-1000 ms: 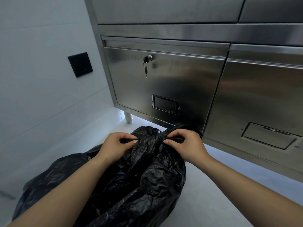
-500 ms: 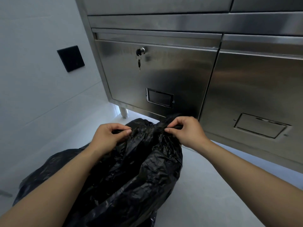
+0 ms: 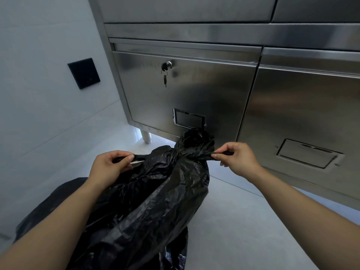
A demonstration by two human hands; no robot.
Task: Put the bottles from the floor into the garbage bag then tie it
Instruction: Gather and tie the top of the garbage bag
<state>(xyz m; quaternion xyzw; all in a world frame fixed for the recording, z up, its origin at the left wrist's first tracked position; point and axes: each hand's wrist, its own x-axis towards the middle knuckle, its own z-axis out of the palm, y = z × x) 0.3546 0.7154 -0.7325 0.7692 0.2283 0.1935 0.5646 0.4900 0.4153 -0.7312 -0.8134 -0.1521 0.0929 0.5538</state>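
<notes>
Both hands pinch 1 plastic tail each: left hand [image 3: 109, 164], right hand [image 3: 236, 159], drawing apart to cinch the knot [image 3: 176, 153] between them atop the garbage bag [image 3: 155, 201].

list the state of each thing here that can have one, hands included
garbage bag, neck bunched shut
knot, formed at the neck, plastic pulled taut to both sides
left hand, grips the garbage bag left of the knot
right hand, pinches the garbage bag right of the knot
left cabinet door, closed
lock, keys hanging from it
right cabinet door, closed
</notes>
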